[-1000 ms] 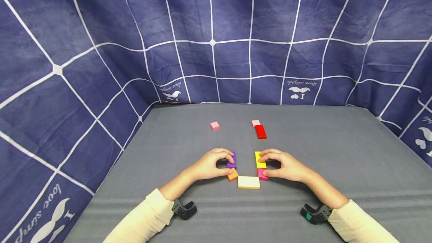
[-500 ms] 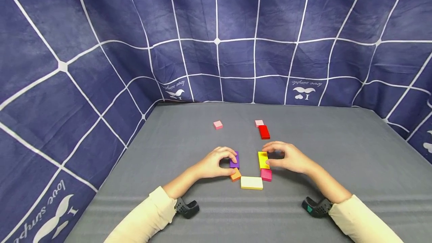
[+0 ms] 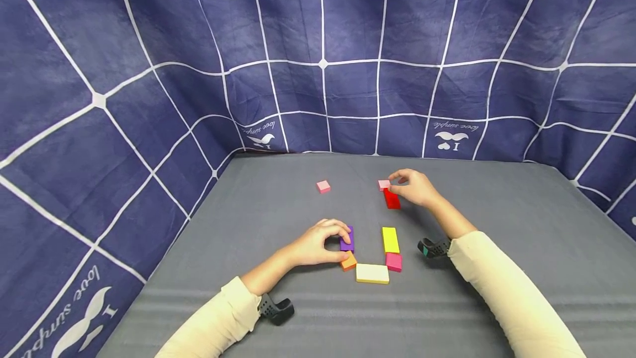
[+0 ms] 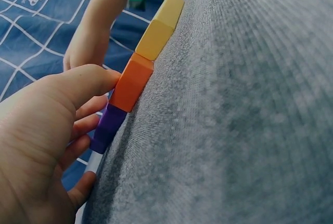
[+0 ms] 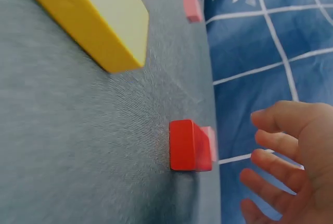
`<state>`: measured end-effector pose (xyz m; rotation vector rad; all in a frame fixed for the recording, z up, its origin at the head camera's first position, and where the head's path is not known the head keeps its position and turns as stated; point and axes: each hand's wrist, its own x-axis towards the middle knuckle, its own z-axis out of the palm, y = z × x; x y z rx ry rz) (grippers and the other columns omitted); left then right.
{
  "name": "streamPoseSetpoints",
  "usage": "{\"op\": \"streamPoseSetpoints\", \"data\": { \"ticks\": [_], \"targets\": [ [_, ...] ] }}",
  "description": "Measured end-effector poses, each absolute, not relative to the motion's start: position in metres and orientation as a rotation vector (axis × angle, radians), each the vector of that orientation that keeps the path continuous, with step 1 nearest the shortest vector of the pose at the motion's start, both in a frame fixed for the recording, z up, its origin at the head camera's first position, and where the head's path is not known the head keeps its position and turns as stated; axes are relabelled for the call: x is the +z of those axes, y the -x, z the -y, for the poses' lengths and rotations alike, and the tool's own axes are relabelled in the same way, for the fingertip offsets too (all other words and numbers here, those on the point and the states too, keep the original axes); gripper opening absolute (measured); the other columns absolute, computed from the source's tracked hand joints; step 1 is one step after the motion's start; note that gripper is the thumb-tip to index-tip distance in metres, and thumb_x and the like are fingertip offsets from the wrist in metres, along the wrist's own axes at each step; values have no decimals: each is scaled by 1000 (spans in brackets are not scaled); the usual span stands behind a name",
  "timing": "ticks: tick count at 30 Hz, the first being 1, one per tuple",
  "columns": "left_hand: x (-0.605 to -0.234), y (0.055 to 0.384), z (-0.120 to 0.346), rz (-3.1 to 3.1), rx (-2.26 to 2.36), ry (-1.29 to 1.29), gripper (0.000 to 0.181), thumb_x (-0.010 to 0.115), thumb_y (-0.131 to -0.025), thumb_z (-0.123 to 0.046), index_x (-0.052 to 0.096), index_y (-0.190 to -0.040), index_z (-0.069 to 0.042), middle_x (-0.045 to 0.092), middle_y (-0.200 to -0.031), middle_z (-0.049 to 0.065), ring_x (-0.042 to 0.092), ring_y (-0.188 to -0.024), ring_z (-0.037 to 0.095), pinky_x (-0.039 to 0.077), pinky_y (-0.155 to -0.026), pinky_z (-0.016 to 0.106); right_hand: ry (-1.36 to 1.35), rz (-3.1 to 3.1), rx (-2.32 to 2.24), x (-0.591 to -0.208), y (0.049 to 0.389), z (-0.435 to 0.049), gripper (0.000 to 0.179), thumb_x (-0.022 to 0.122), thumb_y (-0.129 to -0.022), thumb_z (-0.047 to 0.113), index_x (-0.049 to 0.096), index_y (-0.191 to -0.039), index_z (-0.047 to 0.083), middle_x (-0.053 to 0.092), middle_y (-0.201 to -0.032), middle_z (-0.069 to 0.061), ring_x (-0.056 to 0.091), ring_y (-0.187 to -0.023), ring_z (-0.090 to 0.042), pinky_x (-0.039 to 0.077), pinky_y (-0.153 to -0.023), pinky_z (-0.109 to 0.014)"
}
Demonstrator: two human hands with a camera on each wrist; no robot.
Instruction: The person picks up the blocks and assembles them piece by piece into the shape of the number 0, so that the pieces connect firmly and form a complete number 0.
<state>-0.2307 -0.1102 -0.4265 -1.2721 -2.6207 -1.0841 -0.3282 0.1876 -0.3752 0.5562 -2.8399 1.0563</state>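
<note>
In the head view my left hand [image 3: 318, 245] has its curved fingers on a purple block [image 3: 349, 243] and its thumb on an orange block [image 3: 349, 261]. The left wrist view shows the thumb against the side of the orange block [image 4: 132, 82], with the purple block [image 4: 108, 128] beyond it by the fingers. My right hand [image 3: 414, 187] is at the far red block [image 3: 392, 200] and a small pink block [image 3: 383, 184]. From the right wrist, its loosely bent fingers hold nothing and stand apart from the red block [image 5: 182, 145].
A pale yellow block [image 3: 372, 273] lies nearest me, with a magenta block [image 3: 394, 261] and a bright yellow block [image 3: 390, 240] to its right. Another pink block [image 3: 323, 187] lies further back on the grey cloth [image 3: 278, 181]. A blue checked curtain [image 3: 348, 93] closes off the back.
My right hand has left the magenta and yellow blocks and moved away from me to the red and pink ones. The left hand stays on the purple and orange blocks.
</note>
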Motion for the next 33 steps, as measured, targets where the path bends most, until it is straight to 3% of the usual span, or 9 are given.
{"op": "streamPoseSetpoints", "data": {
  "ticks": [14,22,33],
  "targets": [
    [-431,232,109,2607,-1096,1272,22,78,-82,-25,67,-99,-17,61,-123,-1,49,-119,16,37,-102,34,-495,2918,901,-399,371,-178,36,65,-85,16,64,-114,-6,67,-109,-23,61,-99,-37,46,-85,-46],
    [-430,232,109,2605,-1108,1269,22,78,-82,-25,67,-99,-17,61,-123,0,49,-119,16,36,-102,33,-448,2893,886,-402,375,-170,32,69,-82,18,68,-104,-5,69,-92,-18,59,-87,-35,45,-76,-39],
    [-432,233,110,2578,-1106,1292,23,78,-81,-23,67,-98,-14,61,-122,2,50,-118,17,36,-102,33,-406,2797,877,-401,368,-166,31,75,-81,24,70,-95,-3,69,-84,-14,61,-81,-32,45,-69,-37]
  ]
}}
